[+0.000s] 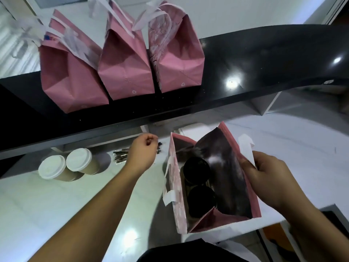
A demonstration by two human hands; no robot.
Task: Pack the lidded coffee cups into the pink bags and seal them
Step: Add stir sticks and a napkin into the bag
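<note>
Left hand reaches forward with fingers curled, while right hand pinches, thumb on top.

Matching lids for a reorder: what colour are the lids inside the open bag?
Black lids, head view.

Three pink closed bags with white handles on a glossy black counter, pink open bag holding black-lidded cups, white-lidded beige cups on white worktop

No legible text, labels or numbers; pink bags print blurred.
</note>
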